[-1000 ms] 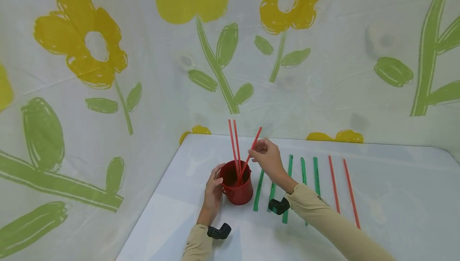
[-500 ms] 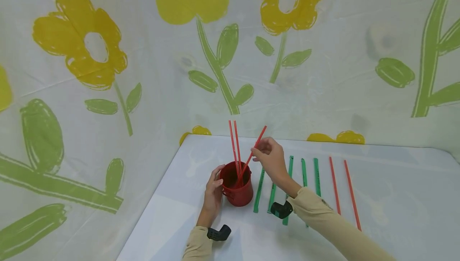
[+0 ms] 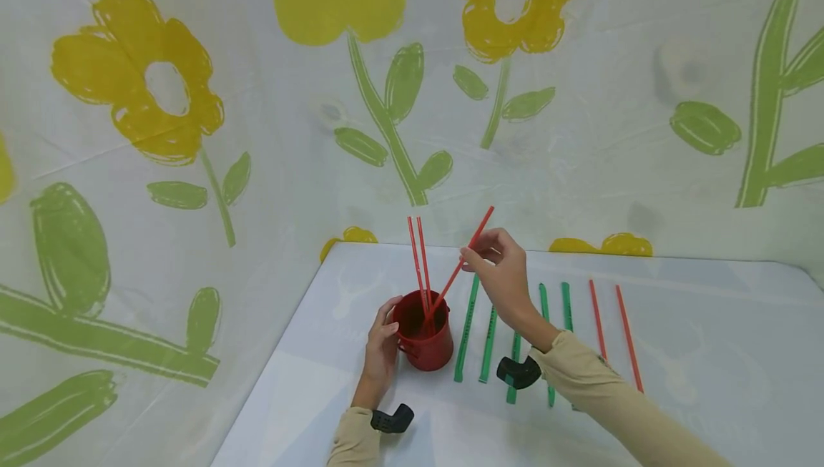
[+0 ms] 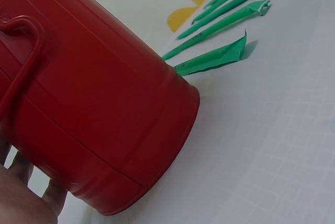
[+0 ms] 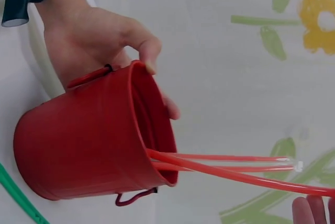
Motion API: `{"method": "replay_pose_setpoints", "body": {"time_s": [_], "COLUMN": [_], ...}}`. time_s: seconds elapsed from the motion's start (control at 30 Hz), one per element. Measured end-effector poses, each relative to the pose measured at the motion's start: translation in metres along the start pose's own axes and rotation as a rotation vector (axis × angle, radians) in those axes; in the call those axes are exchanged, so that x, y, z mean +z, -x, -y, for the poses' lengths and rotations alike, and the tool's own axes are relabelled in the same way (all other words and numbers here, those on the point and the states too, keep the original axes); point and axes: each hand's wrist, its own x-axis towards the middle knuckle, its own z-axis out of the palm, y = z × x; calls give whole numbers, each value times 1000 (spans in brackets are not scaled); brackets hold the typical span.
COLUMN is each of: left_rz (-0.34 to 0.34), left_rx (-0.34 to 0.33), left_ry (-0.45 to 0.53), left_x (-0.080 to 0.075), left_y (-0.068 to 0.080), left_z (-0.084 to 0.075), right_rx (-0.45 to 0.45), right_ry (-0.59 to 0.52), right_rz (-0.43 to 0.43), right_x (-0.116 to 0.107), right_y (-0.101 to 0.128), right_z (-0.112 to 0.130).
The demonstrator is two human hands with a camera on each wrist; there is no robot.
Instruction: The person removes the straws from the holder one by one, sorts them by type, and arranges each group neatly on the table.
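Note:
A small red bucket (image 3: pixel 425 338) stands on the white table (image 3: pixel 708 381), with two red straws (image 3: pixel 420 259) upright in it. My left hand (image 3: pixel 381 349) grips the bucket's left side; that bucket (image 4: pixel 94 109) fills the left wrist view. My right hand (image 3: pixel 502 274) pinches a third red straw (image 3: pixel 460 267) that slants up to the right, its lower end inside the bucket. In the right wrist view the bucket (image 5: pixel 89 140), the straws (image 5: pixel 230 169) and my left hand (image 5: pixel 94 41) show.
Several green straws (image 3: pixel 489 338) lie side by side right of the bucket, partly under my right forearm. Two red straws (image 3: pixel 611 331) lie further right. A flower-printed cloth (image 3: pixel 193 131) hangs behind and left of the table.
My right hand has lifted and moved right, tilting the pinched red straw further toward the right. The left hand and the bucket have stayed put.

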Motion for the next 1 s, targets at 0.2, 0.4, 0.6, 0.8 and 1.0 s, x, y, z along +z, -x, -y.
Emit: {"method": "replay_pose_setpoints", "body": {"time_s": [0.2,0.4,0.6,0.8,1.0], "left_rz": [1,15,17,22,-1], "left_rx": [2,37,40,45,35], "left_ry": [-11,-4,-20,-32,-23], "left_x": [1,2,4,4,1], "left_y": [0,1,0,-2,1], "left_z": [0,0,0,-1,-1], "right_rx": [-49,-97,-98,-139,-155], "right_ry": [-25,-32,-105,-148,-135], "right_rz": [-43,-62,-70,-91,-118], "right_x": [-12,-25,-40,-53,-63], "right_y": [-3,-9,-11,-13,-11], "right_z": [3,-2,10,24,31]}}
